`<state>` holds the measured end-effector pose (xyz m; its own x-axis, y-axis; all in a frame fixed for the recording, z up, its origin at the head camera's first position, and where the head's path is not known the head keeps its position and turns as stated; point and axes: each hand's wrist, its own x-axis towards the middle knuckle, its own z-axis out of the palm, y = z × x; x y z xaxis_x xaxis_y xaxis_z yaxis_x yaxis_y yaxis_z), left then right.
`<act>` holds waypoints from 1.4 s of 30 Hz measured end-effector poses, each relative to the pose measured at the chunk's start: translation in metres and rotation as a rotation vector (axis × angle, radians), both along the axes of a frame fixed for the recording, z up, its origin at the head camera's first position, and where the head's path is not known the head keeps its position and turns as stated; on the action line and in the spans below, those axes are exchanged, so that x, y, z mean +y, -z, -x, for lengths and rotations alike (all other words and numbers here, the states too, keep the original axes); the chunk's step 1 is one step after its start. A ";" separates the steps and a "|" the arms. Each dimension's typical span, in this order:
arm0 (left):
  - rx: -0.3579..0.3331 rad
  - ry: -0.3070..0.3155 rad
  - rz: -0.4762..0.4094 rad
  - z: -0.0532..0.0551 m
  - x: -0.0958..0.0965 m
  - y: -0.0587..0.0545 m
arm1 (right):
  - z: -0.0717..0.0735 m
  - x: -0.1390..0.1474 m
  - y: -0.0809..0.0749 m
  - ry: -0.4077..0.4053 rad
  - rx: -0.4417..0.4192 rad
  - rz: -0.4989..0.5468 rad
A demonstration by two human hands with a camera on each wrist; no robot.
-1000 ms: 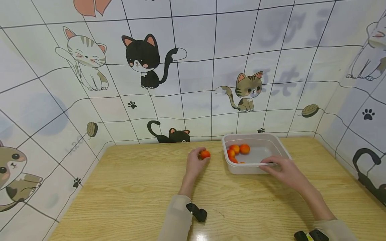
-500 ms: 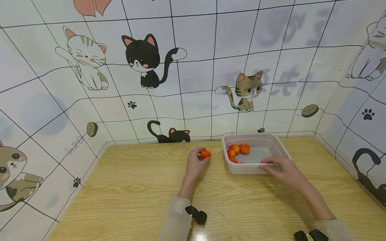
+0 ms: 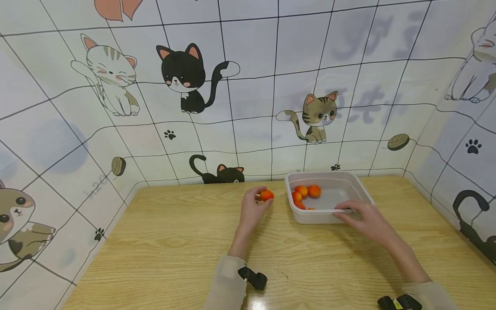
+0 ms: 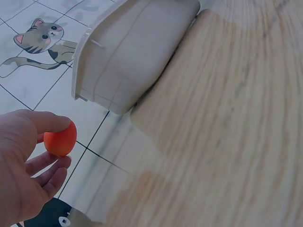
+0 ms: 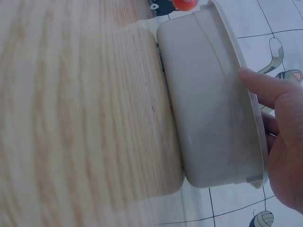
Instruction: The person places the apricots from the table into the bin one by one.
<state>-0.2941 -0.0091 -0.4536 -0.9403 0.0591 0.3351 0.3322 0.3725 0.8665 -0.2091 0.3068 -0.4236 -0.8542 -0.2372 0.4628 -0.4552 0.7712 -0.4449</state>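
In the head view my left hand (image 3: 251,211) pinches a small, smooth, orange-red fruit (image 3: 266,195), left of a white plastic box (image 3: 317,217). The left wrist view shows the fruit (image 4: 60,138) between thumb and fingertips, with the other fingers loosely bent below it. My right hand (image 3: 364,218) grips the box's near rim toward its right end. From the right wrist the thumb lies outside the wall of the box (image 5: 210,104), and the fingers reach over the rim, partly hidden. Several similar fruits (image 3: 301,191) lie inside, gathered at the left end.
The box stands toward the back of a light wooden table (image 3: 174,241). A cat-printed, grid-lined backdrop (image 3: 255,99) rises behind the table and along both sides. Dark cameras are strapped to both wrists, over pale sleeves (image 3: 226,282).
My left hand has raised the fruit slightly and shifted it a little to the right, toward the box. My right hand and the box have kept their places.
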 end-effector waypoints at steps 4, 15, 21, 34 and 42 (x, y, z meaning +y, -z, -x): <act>0.010 0.005 -0.002 -0.003 0.004 -0.007 | 0.000 0.000 0.001 -0.001 0.000 0.000; 0.111 0.059 -0.032 -0.012 0.012 -0.025 | 0.002 0.001 0.002 -0.007 0.014 0.008; 0.101 0.089 -0.071 -0.017 0.017 -0.034 | 0.001 0.001 0.002 -0.014 0.022 0.010; 0.120 0.126 -0.080 -0.027 0.035 -0.046 | 0.001 0.001 0.004 -0.034 0.046 0.006; 0.120 0.156 -0.079 -0.033 0.048 -0.049 | 0.000 0.001 0.002 -0.021 0.024 0.002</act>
<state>-0.2612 0.0389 -0.4048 -0.8747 0.1704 0.4537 0.4834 0.2406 0.8417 -0.2094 0.3080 -0.4256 -0.8377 -0.2538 0.4836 -0.4818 0.7605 -0.4354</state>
